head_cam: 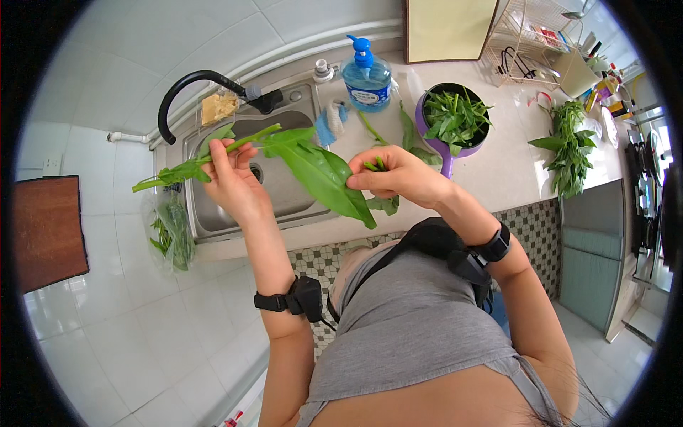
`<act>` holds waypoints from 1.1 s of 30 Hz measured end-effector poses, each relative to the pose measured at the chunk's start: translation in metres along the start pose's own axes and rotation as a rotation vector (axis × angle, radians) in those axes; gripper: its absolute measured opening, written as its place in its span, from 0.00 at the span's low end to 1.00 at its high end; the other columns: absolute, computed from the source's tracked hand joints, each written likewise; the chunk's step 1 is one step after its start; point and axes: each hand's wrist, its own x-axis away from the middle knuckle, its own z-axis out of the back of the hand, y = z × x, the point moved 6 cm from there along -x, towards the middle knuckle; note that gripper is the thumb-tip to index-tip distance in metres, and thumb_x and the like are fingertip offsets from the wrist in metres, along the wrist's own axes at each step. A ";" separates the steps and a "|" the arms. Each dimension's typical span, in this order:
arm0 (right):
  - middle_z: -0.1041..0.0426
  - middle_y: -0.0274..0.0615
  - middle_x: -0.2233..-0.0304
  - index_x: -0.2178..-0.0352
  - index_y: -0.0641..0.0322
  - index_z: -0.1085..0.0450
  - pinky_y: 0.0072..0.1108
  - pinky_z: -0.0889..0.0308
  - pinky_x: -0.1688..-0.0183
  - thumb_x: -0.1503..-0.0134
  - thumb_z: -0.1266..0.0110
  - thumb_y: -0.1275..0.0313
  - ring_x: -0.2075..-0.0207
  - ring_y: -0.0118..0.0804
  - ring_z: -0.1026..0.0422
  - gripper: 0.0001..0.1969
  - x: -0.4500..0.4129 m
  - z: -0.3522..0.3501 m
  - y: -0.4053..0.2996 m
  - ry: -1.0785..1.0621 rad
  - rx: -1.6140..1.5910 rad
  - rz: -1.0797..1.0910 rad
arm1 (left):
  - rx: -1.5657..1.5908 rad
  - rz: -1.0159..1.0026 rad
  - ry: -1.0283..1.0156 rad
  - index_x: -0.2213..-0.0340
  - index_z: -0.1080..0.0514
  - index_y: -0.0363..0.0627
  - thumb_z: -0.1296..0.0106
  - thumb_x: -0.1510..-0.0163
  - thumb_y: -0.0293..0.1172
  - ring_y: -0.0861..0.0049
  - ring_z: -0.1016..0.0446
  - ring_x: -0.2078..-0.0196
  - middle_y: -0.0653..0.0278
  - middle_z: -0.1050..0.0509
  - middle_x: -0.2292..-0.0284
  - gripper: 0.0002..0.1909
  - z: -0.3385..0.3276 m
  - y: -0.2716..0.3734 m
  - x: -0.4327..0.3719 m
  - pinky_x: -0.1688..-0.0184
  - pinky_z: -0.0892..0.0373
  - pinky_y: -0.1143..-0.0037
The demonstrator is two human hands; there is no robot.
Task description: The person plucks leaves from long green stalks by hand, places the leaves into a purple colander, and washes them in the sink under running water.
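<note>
A long green leafy vegetable stem [243, 143] lies across the fingers of my left hand [233, 181], above the steel sink [213, 213]. Its large leaf [323, 173] stretches to the right. My right hand [403, 176] pinches that leaf's edge between thumb and fingers, and short cut or broken stem pieces [376, 164] show in the same grip. Another leaf [385, 204] hangs below the right hand. Behind it, a purple-handled pot [428, 133] on the counter holds a heap of picked greens [453, 115]. Loose stems and leaves [406, 125] lie left of the pot.
A black faucet [195, 77] arches over the sink. Behind stand a blue soap pump bottle [365, 80] and a cloth [331, 123]. More greens [571, 147] lie on the right counter [517, 165]. A plastic bag of greens [173, 232] hangs left of the sink. A wire rack [525, 45] stands back right.
</note>
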 end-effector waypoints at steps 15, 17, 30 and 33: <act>0.42 0.24 0.81 0.60 0.62 0.34 0.10 0.50 0.78 0.42 0.63 0.63 0.80 0.16 0.46 0.16 -0.018 0.000 -0.052 0.047 0.281 0.160 | -0.334 -0.103 -0.368 0.72 0.34 0.34 0.53 0.49 0.27 0.80 0.31 0.83 0.63 0.31 0.79 0.07 -0.057 0.042 0.035 0.84 0.35 0.83; 0.39 0.26 0.80 0.60 0.62 0.34 0.10 0.47 0.77 0.42 0.63 0.64 0.79 0.17 0.44 0.16 -0.020 -0.007 -0.058 -0.006 0.359 0.194 | -0.438 -0.095 -0.420 0.72 0.34 0.34 0.52 0.50 0.26 0.82 0.31 0.84 0.64 0.31 0.79 0.06 -0.065 0.043 0.039 0.86 0.37 0.85; 0.40 0.27 0.79 0.67 0.63 0.34 0.10 0.50 0.78 0.43 0.61 0.65 0.80 0.17 0.46 0.13 -0.017 -0.017 -0.041 -0.183 0.193 -0.051 | -0.406 0.121 -0.516 0.74 0.33 0.36 0.52 0.49 0.29 0.87 0.32 0.85 0.67 0.31 0.79 0.08 -0.070 0.042 0.042 0.90 0.46 0.88; 0.41 0.27 0.80 0.69 0.64 0.36 0.09 0.50 0.78 0.43 0.62 0.66 0.80 0.18 0.46 0.12 -0.019 -0.018 -0.035 -0.229 0.209 -0.043 | -0.425 0.180 -0.594 0.74 0.33 0.35 0.53 0.48 0.31 0.87 0.33 0.86 0.67 0.32 0.80 0.09 -0.066 0.035 0.041 0.90 0.46 0.87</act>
